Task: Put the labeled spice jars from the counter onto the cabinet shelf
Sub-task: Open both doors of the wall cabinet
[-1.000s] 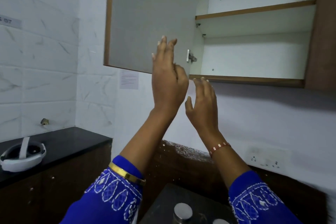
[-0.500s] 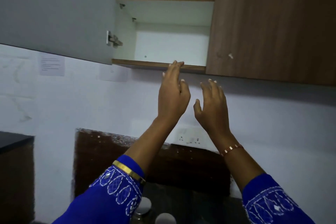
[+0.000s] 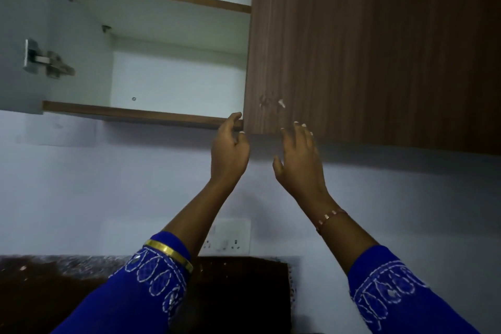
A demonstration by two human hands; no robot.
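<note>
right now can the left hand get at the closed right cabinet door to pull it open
Probably yes. The left hand is already at the lower left corner of the closed door, fingers curling round its edge beside the bottom shelf, nothing between them. The right hand hovers just below.

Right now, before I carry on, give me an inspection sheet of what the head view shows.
Surface: dark counter at the bottom edge, only partly in view.
Job's things: spice jars not in view; cabinet shelf bare where visible.
Clutter: nothing seen.
Hands: left hand curls its fingers at the lower corner of the closed wooden door; right hand open, fingertips near that door's bottom edge.
Cables: nothing seen.
Surroundings: left cabinet door swung open, hinge exposed; wall socket below.
</note>
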